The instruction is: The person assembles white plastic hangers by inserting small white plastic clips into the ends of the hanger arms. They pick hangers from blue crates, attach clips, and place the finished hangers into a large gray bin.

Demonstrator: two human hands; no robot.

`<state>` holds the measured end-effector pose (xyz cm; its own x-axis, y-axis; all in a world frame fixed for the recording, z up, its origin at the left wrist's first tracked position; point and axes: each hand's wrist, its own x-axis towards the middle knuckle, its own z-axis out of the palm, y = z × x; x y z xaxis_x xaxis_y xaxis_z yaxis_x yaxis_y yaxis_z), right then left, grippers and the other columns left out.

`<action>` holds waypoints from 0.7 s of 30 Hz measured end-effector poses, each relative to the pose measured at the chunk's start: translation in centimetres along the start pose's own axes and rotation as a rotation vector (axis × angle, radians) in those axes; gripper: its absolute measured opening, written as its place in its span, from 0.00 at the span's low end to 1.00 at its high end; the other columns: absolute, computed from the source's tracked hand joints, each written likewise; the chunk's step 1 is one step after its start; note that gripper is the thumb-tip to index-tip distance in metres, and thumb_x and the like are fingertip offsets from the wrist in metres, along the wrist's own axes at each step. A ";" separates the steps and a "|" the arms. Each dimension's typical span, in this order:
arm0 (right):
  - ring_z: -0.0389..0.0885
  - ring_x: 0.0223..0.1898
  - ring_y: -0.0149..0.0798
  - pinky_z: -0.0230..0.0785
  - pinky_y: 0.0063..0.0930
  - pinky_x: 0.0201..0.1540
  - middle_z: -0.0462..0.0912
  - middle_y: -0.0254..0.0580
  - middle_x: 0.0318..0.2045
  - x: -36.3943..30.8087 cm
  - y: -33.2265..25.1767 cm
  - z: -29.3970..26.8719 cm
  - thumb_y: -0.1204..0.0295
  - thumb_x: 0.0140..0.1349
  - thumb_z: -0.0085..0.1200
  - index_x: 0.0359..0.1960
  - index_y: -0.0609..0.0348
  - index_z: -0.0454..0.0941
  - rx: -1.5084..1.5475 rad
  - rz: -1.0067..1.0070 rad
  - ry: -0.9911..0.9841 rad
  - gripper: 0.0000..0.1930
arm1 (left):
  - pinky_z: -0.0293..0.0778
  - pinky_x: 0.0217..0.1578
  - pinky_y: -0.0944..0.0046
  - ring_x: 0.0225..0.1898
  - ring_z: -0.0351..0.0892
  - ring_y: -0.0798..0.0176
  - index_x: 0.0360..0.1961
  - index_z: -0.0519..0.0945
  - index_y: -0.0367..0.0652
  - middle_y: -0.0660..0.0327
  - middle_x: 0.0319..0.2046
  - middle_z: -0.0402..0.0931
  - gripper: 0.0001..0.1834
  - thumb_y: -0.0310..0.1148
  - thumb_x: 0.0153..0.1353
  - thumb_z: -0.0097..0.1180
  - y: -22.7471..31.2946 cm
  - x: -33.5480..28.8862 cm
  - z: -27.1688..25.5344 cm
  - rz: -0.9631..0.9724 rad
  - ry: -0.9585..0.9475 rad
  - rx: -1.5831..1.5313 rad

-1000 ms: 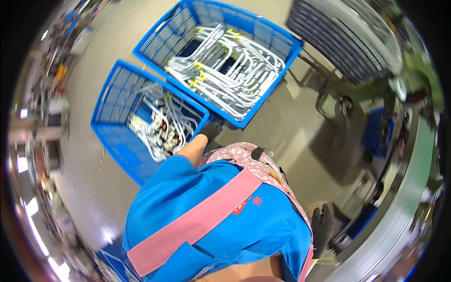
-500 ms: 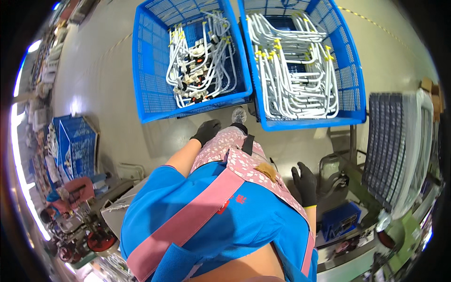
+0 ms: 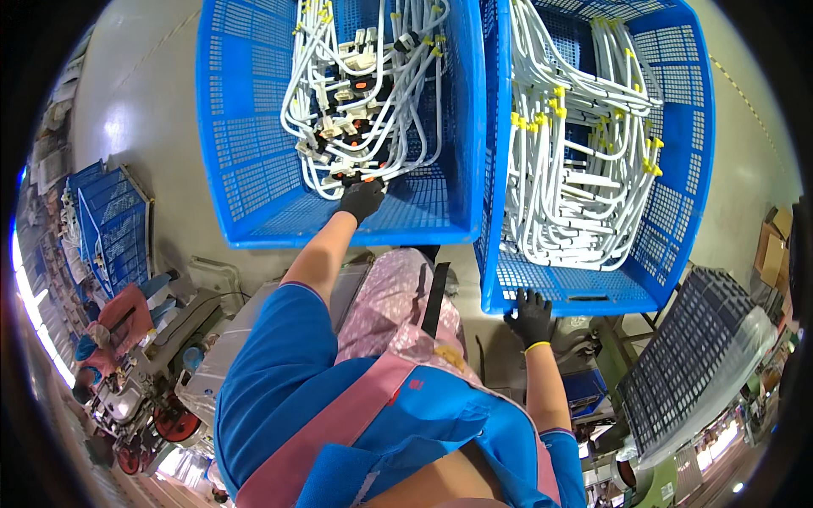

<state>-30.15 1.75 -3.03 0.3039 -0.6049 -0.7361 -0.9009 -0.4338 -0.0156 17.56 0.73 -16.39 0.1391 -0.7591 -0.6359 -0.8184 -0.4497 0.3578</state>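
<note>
My left hand (image 3: 362, 201), in a black glove, reaches over the near wall of the left blue crate (image 3: 356, 236). It meets the near end of a pile of bent white tube frames (image 3: 373, 157), which carry cream, black and orange fittings. Its fingertips blend with the dark fittings there, so their grip is hidden. My right hand (image 3: 532, 318), gloved in black too, is at the near rim of the right blue crate (image 3: 593, 303). Its fingers are spread against the rim and hold nothing. Inside that crate lie stacked white tube frames with yellow ends (image 3: 576, 195).
The two crates stand side by side with a narrow gap. A black slatted panel (image 3: 686, 364), partly wrapped in clear plastic, is at the right. Another blue crate (image 3: 118, 224) stands far left. A grey box (image 3: 229, 364) lies beside my left side, and machinery lines the lower left.
I have moved nearer to the crates. My left hand has gone from beside my thigh into the left crate; my right hand has come up to the right crate's rim.
</note>
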 end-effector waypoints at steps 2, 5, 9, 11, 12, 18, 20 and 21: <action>0.67 0.58 0.50 0.55 0.59 0.58 0.71 0.43 0.57 1.2 -0.4 0.9 0.58 0.45 0.64 0.59 0.43 0.67 -0.110 0.003 -0.040 0.35 | 0.72 0.46 0.46 0.45 0.78 0.46 0.44 0.78 0.48 0.50 0.42 0.79 0.16 0.43 0.57 0.50 -0.4 3.7 2.4 -0.050 -0.171 0.046; 0.66 0.60 0.51 0.52 0.61 0.60 0.70 0.41 0.58 1.9 -0.5 1.6 0.62 0.48 0.62 0.58 0.40 0.69 -0.101 0.017 -0.134 0.31 | 0.67 0.56 0.50 0.57 0.71 0.47 0.52 0.71 0.43 0.49 0.54 0.73 0.24 0.43 0.57 0.51 -0.2 8.0 5.8 -0.073 -0.286 0.109; 0.61 0.64 0.55 0.47 0.63 0.63 0.66 0.45 0.64 1.9 -0.1 2.0 0.64 0.50 0.56 0.63 0.39 0.65 -0.101 0.013 -0.215 0.33 | 0.64 0.59 0.51 0.62 0.66 0.49 0.62 0.63 0.44 0.51 0.64 0.61 0.34 0.42 0.54 0.55 0.1 11.9 8.9 -0.316 -0.243 0.068; 0.61 0.64 0.56 0.47 0.63 0.63 0.66 0.45 0.63 1.9 0.1 2.0 0.66 0.51 0.54 0.63 0.39 0.65 -0.090 -0.002 -0.219 0.33 | 0.63 0.60 0.52 0.60 0.68 0.50 0.62 0.64 0.47 0.52 0.61 0.66 0.35 0.42 0.52 0.55 -0.2 12.8 9.1 -0.381 -0.304 0.000; 0.62 0.63 0.56 0.48 0.62 0.62 0.66 0.46 0.63 1.9 0.2 2.1 0.66 0.51 0.54 0.62 0.40 0.66 -0.070 -0.007 -0.191 0.32 | 0.63 0.60 0.52 0.59 0.70 0.50 0.61 0.66 0.48 0.53 0.59 0.69 0.33 0.42 0.51 0.56 -0.5 13.1 8.8 -0.371 -0.327 -0.030; 0.63 0.61 0.56 0.50 0.61 0.60 0.68 0.47 0.61 2.0 0.4 2.0 0.67 0.51 0.54 0.61 0.43 0.67 -0.080 -0.040 -0.143 0.31 | 0.73 0.43 0.50 0.42 0.79 0.47 0.47 0.77 0.46 0.49 0.39 0.80 0.25 0.50 0.52 0.59 -2.8 11.0 2.3 -0.069 -0.303 -0.090; 0.63 0.62 0.54 0.51 0.60 0.60 0.69 0.46 0.60 2.0 0.3 1.9 0.66 0.51 0.55 0.61 0.42 0.67 -0.091 -0.040 -0.131 0.31 | 0.73 0.43 0.50 0.40 0.78 0.45 0.43 0.77 0.44 0.48 0.36 0.79 0.20 0.46 0.56 0.58 -2.3 8.3 -0.5 -0.035 -0.055 -0.069; 0.63 0.62 0.54 0.52 0.60 0.60 0.69 0.45 0.60 2.1 0.3 1.8 0.66 0.51 0.55 0.61 0.41 0.67 -0.082 -0.036 -0.146 0.31 | 0.73 0.42 0.50 0.39 0.78 0.44 0.43 0.77 0.43 0.48 0.36 0.79 0.19 0.46 0.57 0.58 -2.0 7.2 -2.5 -0.052 -0.001 -0.079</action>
<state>-30.35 1.54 -5.76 0.2823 -0.4871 -0.8265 -0.8600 -0.5102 0.0069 21.55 -4.97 -19.98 0.1800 -0.7334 -0.6555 -0.7638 -0.5241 0.3767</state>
